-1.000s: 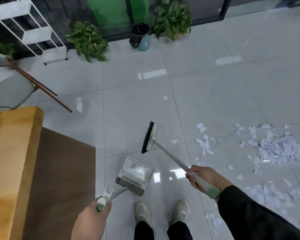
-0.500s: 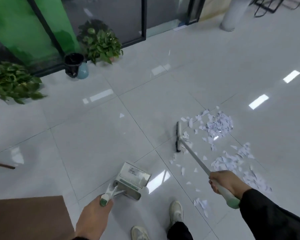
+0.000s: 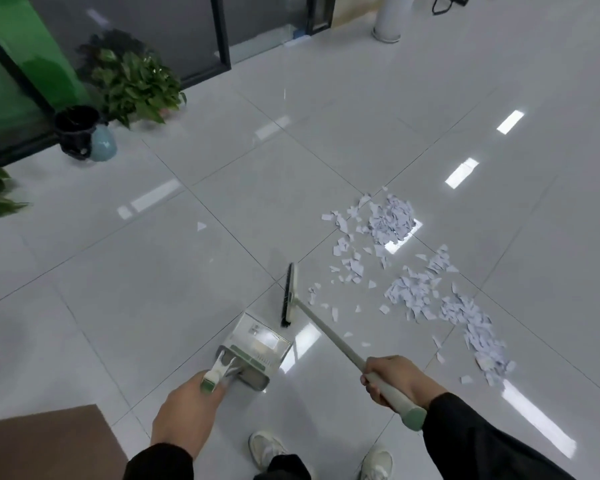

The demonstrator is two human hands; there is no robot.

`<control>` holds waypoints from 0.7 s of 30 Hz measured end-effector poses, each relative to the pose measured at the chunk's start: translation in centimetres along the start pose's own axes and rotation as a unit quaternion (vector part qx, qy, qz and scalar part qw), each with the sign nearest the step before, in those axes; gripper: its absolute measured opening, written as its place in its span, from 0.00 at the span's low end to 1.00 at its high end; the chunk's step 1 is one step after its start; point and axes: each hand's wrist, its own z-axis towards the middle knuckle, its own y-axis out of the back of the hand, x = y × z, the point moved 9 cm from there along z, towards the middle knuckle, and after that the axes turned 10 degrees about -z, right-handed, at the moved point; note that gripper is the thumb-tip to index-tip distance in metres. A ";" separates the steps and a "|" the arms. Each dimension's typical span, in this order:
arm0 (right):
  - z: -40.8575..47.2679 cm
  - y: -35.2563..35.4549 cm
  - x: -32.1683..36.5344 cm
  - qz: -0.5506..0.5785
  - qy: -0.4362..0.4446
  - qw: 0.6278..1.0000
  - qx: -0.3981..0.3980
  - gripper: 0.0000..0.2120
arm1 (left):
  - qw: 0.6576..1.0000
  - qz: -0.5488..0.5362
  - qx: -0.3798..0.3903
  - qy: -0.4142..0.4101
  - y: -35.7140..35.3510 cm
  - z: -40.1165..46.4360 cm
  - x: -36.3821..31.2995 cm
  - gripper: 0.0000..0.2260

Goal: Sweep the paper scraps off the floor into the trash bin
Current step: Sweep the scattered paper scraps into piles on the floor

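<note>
White paper scraps [image 3: 392,221] lie heaped on the grey tiled floor at centre right, and a second trail of scraps [image 3: 465,310] runs toward the lower right. My right hand [image 3: 394,377] grips the pale green broom handle [image 3: 329,337]. The black-bristled broom head [image 3: 289,295] rests on the floor just left of the scraps. My left hand [image 3: 187,410] holds the handle of a white and green dustpan [image 3: 257,344], which sits on the floor directly in front of the broom head. A dark bin [image 3: 77,129] stands far left by the glass wall.
Potted plants [image 3: 136,84] stand along the green and glass wall at upper left. One stray scrap [image 3: 201,226] lies alone mid-floor. A white pillar base [image 3: 388,26] is at the top right. A brown surface [image 3: 45,445] fills the bottom-left corner. My shoes [image 3: 267,448] are at the bottom.
The view has swung right and the scraps now lie closer to centre. The broom head has pulled back from the scraps toward the dustpan. Both hands keep their grips.
</note>
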 end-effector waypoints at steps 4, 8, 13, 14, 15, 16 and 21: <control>1.2 3.3 -1.6 0.018 -0.027 0.999 -0.008 0.06 | 1.000 0.023 0.004 0.006 -0.9 -1.7 -0.3 0.09; 1.0 11.7 -3.1 0.022 -0.033 0.999 -0.027 0.05 | 0.998 0.061 -0.006 0.007 -3.6 -5.8 -1.6 0.06; 1.4 21.1 -3.4 -0.061 -0.021 0.995 -0.074 0.03 | 0.997 0.069 -0.020 0.012 -7.7 -10.2 -3.4 0.04; 0.7 23.9 -4.2 -0.069 -0.015 0.994 -0.078 0.04 | 0.997 0.066 -0.025 0.006 -9.6 -11.4 -4.4 0.05; 0.2 25.9 -4.5 -0.073 -0.003 0.994 -0.083 0.04 | 0.997 0.064 -0.030 0.012 -10.8 -12.2 -4.9 0.05; 0.1 25.7 -4.2 -0.090 0.003 0.993 -0.074 0.05 | 0.998 0.052 -0.036 0.021 -10.5 -12.0 -4.3 0.07; -6.3 31.5 -7.4 -0.189 0.059 0.980 -0.024 0.05 | 0.997 -0.007 -0.069 0.041 -16.9 -14.6 -6.3 0.15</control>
